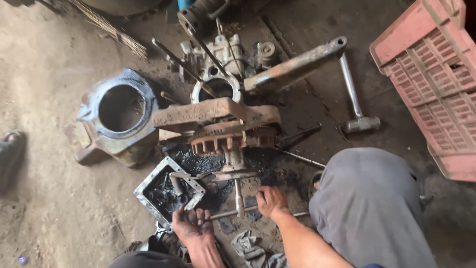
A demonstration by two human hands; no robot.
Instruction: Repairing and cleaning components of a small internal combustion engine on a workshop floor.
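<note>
Oily dirt floor (59, 208) under both hands: left hand (194, 224) and right hand (270, 201) each fisted on 1 end of a thin steel T-handle bar (232, 213), lying crosswise, its socket shaft (239, 196) pointing toward the rusty toothed gear assembly (230, 139).

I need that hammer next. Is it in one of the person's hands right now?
No: the hammer lies on the ground by the pink crate, while both the left hand and right hand grip the T-bar wrench.

— Where does the gear assembly (233, 139) sit?
— Mid-floor (59, 208), with the round housing (119, 114) to its left and the hammer (354, 106) to its right.
— And nearer the person?
— The open tray of parts (168, 191) lies front-left; the T-handle wrench (239, 206) lies just before the assembly. The crate (436, 84) stands far right.
</note>
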